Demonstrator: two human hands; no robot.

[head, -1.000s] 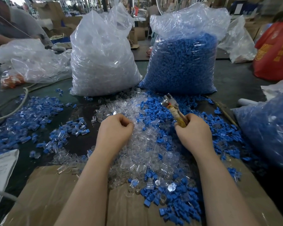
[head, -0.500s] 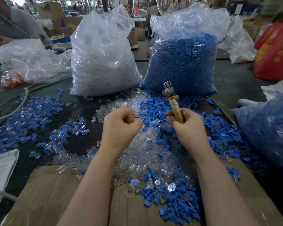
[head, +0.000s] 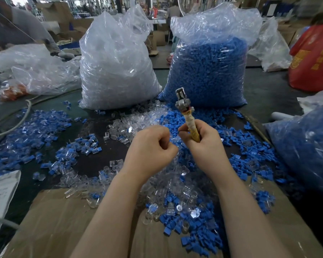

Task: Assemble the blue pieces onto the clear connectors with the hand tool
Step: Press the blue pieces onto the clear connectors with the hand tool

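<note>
Cluttered bench, loose blue pieces and clear connectors heaped at twelve o'clock: left hand, risen from the heap, is curled, contents indiscernible, beside right hand gripping the now-upright hand tool, suggesting a fit is imminent.
</note>
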